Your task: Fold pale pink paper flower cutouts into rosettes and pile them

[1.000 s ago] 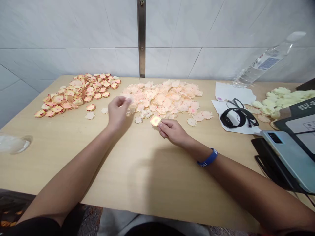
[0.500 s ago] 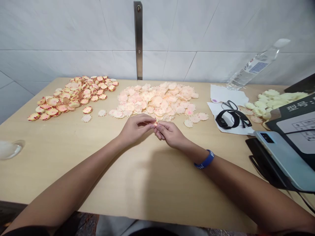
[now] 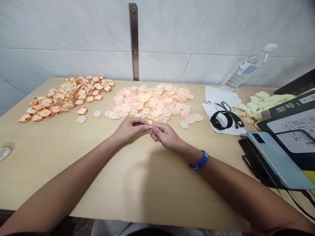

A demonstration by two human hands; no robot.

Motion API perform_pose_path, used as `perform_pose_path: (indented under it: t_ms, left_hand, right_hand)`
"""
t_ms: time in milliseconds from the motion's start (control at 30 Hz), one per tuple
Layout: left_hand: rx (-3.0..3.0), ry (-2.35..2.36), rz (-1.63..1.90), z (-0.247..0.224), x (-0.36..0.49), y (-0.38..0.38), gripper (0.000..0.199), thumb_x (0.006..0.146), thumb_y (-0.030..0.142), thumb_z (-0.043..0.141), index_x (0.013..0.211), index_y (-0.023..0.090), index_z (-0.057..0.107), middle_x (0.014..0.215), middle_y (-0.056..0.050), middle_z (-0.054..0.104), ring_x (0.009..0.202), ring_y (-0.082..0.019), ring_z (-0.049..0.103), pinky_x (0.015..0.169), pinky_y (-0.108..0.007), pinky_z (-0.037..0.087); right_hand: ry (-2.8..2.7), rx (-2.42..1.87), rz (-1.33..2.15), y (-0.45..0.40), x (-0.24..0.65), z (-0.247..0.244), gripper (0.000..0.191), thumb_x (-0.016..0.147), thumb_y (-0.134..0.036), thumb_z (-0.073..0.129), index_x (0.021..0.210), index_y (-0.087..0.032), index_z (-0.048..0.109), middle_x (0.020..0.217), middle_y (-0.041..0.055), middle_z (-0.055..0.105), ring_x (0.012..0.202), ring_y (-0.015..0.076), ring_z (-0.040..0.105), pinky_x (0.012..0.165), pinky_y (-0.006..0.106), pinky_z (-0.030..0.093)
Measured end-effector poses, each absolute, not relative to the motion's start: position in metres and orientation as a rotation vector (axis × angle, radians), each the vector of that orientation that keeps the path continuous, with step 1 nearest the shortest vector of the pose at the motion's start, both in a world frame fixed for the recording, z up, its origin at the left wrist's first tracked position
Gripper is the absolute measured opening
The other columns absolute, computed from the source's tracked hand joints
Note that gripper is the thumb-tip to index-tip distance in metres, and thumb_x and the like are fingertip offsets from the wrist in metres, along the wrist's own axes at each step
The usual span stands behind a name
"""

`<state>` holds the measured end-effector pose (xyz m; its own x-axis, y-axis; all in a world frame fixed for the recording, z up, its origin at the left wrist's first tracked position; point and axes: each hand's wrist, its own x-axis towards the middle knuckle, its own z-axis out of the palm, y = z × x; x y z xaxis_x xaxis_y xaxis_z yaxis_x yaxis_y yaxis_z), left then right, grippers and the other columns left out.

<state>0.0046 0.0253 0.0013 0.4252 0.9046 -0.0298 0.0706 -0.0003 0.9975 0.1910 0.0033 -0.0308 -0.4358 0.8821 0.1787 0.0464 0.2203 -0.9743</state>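
Observation:
My left hand [image 3: 130,130] and my right hand [image 3: 165,133] meet at the middle of the table, fingertips pinched together. Between them is a small flower-shaped disc [image 3: 150,123], mostly covered by the fingers, with a bit of yellow and red showing. Just behind the hands spreads a pile of pale pink flower-shaped discs [image 3: 152,103] with jagged edges. To the left lies another heap of cupped discs with red-tipped edges [image 3: 59,98]. Two flat pale discs [image 3: 81,119] lie loose between the heaps, near one red-edged piece [image 3: 82,110].
At right, a black wristband [image 3: 221,120] and glasses rest on white paper [image 3: 211,126]. A tilted water bottle [image 3: 243,72] leans on the wall. Pale green discs [image 3: 263,103], a dark printed box [image 3: 295,114] and a light blue phone [image 3: 280,160] stand further right. A clear round object [image 3: 6,150] sits at the left edge.
The whole view has shifted slightly, so things appear further left. Both hands keep their pinch on the disc, with only small finger movement.

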Motion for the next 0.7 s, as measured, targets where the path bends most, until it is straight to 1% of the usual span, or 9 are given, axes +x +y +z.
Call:
perform_pose_path:
  t_ms: [233,467,600,700]
  left_hand:
    - [1.379,0.885,0.794,0.0013,0.0027,0.0275,0.028,0.065,0.038,0.084,0.072,0.013,0.074,0.068,-0.006,0.07,0.066,-0.015,0.061,0.069,-0.03,0.051]
    - [1.354,0.87,0.758,0.004,0.004,0.0259,0.03,0.066,0.041,0.083,0.072,0.013,0.073,0.073,-0.007,0.072,0.072,-0.017,0.065,0.073,-0.031,0.055]
    - [1.431,0.903,0.764,0.0061,0.0039,0.0246,0.028,0.07,0.04,0.079,0.07,0.014,0.072,0.071,-0.007,0.07,0.068,-0.016,0.063,0.07,-0.03,0.053]
    - [1.504,0.922,0.774,0.004,0.0028,0.0245,0.026,0.074,0.039,0.075,0.071,0.014,0.071,0.072,-0.007,0.069,0.07,-0.016,0.063,0.07,-0.029,0.052]
  right_hand:
    - [-1.715,-0.867,1.323,0.0026,0.1917,-0.0292,0.041,0.094,-0.053,0.047,0.073,-0.019,0.053,0.054,-0.0039,0.048,0.051,0.0101,0.043,0.053,0.025,0.036]
    - [-1.718,-0.874,1.323,0.0013,0.1923,-0.0289,0.043,0.095,-0.054,0.047,0.073,-0.018,0.054,0.055,-0.0036,0.049,0.05,0.0095,0.041,0.053,0.025,0.036]
    - [-1.711,-0.88,1.332,0.0005,0.1918,-0.0283,0.043,0.095,-0.055,0.047,0.072,-0.018,0.053,0.055,-0.0033,0.049,0.051,0.0099,0.041,0.053,0.025,0.036]
    - [-1.692,-0.885,1.34,0.0001,0.1913,-0.0276,0.044,0.094,-0.056,0.048,0.073,-0.019,0.054,0.055,-0.0034,0.048,0.051,0.01,0.041,0.053,0.025,0.035]
